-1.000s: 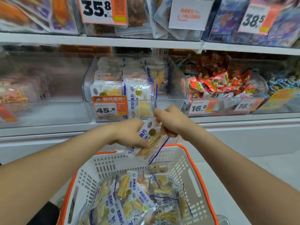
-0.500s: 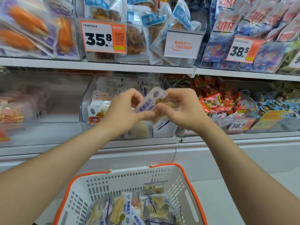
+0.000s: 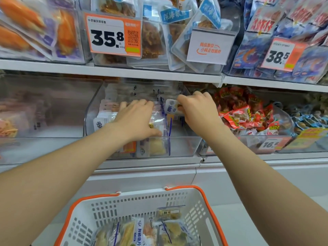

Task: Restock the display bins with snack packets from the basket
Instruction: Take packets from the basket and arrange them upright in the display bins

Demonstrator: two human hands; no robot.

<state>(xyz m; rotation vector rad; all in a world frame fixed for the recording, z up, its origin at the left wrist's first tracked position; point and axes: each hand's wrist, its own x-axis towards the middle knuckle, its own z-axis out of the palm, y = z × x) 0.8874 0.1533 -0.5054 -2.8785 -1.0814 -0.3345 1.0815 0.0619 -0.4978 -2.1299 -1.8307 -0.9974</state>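
- The right hand (image 3: 197, 110) pinches a small packet (image 3: 171, 107) by the edge nearest it, fingers curled on it. The packet stands roughly upright, long axis up and down, inside the clear bin (image 3: 177, 144).
- The left hand (image 3: 136, 118) lies flat, fingers spread, on the row of packets (image 3: 106, 114) already in the bin. It holds nothing and seems to be pressing them back.
- The hands are apart, with the held packet between them and closer to the right. The free space looks to lie just beyond the left hand's thumb side, so the coming move is probably a short drop down and slightly towards the left hand.
- The held packet is glossy film with a white top and blue print. It is thin and flat, and likely floppy and slippery.
- The bin is hard clear plastic with sloped sides and a smooth front wall.
- Below both forearms sits the basket (image 3: 142, 205), of white perforated plastic with an orange rim. More spare packets (image 3: 134, 231) lie flat in it, showing pale yellow pieces through clear film.
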